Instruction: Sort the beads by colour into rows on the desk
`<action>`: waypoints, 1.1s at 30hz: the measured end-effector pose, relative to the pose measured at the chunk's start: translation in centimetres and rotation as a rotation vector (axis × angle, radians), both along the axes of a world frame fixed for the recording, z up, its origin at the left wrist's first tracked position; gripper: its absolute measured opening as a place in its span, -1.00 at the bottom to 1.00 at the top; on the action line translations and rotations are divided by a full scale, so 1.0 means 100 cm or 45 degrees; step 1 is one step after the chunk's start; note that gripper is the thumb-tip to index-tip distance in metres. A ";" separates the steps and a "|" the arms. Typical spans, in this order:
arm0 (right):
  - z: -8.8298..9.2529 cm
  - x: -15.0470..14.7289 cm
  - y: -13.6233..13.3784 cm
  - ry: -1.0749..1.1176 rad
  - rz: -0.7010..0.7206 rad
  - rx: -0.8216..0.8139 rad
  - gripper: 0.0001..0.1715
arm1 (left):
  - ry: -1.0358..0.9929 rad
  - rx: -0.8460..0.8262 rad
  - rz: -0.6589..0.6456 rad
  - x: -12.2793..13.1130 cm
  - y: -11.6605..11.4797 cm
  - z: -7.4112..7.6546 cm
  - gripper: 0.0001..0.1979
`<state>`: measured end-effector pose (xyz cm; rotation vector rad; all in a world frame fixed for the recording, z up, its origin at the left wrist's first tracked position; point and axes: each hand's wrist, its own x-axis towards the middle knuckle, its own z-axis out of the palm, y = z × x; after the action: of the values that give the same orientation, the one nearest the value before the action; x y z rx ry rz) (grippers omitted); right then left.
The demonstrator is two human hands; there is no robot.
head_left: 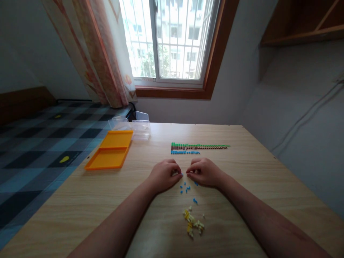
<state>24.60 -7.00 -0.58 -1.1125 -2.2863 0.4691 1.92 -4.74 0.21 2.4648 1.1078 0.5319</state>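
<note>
My left hand [166,174] is closed in a pinch at the middle of the wooden table, with a small blue piece [182,174] at its fingertips. Just to its right, my right hand [204,172] is also pinched; what it holds, if anything, is too small to make out. Several loose blue pieces [188,188] lie below the hands. Nearer to me is a small pile of cream and yellow pieces [190,222]. Beyond the hands run three rows of tiny pieces: green [200,145], brown [199,148] and a shorter blue row [185,152].
An open orange case [111,154] lies at the left of the table [145,229]. Clear plastic boxes [141,129] stand behind it at the back edge. A bed with a checked cover [64,132] adjoins on the left, and a window [176,43] is ahead.
</note>
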 end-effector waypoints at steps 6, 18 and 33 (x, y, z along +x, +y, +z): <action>-0.001 -0.007 0.002 -0.067 -0.007 0.037 -0.85 | -0.062 -0.006 -0.041 -0.003 0.001 -0.003 -0.87; -0.004 0.014 0.019 -0.075 -0.233 0.175 -0.81 | -0.119 -0.026 -0.015 -0.003 0.003 -0.004 -0.86; -0.020 0.063 0.050 -0.230 -0.657 0.081 -0.75 | -0.124 -0.029 0.022 -0.003 0.004 -0.003 -0.85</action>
<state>30.90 -2.04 -2.63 -1.6963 -2.0269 0.0937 1.65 -4.31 -0.12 2.3852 1.0914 0.6341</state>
